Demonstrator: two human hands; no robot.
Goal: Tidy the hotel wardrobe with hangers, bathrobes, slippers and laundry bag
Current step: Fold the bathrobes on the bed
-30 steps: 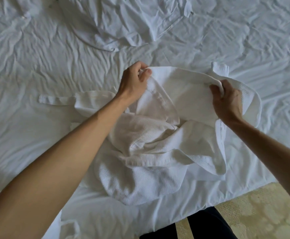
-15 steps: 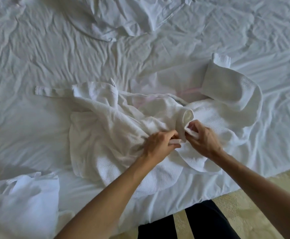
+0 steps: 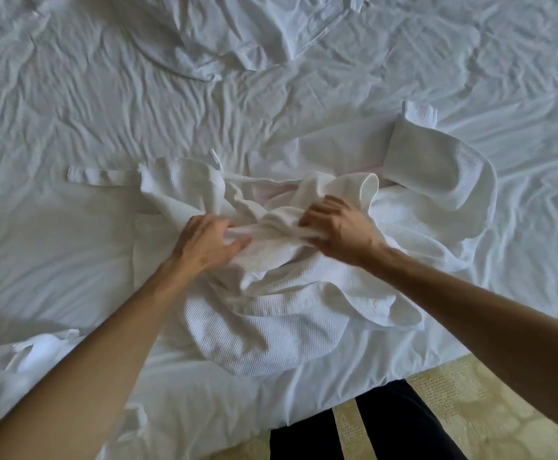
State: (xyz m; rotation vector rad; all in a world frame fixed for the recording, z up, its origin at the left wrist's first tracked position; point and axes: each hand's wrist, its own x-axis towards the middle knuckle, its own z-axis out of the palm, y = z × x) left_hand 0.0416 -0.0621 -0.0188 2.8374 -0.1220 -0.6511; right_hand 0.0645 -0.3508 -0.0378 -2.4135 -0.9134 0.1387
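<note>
A white waffle-weave bathrobe (image 3: pixel 271 313) lies crumpled on the bed near its front edge. One sleeve (image 3: pixel 437 171) is folded over at the right, and the belt end (image 3: pixel 101 176) sticks out flat to the left. My left hand (image 3: pixel 208 242) grips a bunched fold of the bathrobe near its middle. My right hand (image 3: pixel 335 227) grips the same fold a little to the right, fingers curled into the cloth. Both forearms reach in from the bottom corners.
The bed (image 3: pixel 71 111) is covered in a wrinkled white sheet. A second white cloth (image 3: pixel 224 31) lies heaped at the top. Another white fabric piece (image 3: pixel 28 356) sits at the lower left. Patterned carpet (image 3: pixel 487 410) and my dark trouser legs (image 3: pixel 370 426) show below the bed edge.
Both hands dropped from holding the robe up by its collar and came together at its middle; now they pull apart slightly along a fold, the left hand moving left.
</note>
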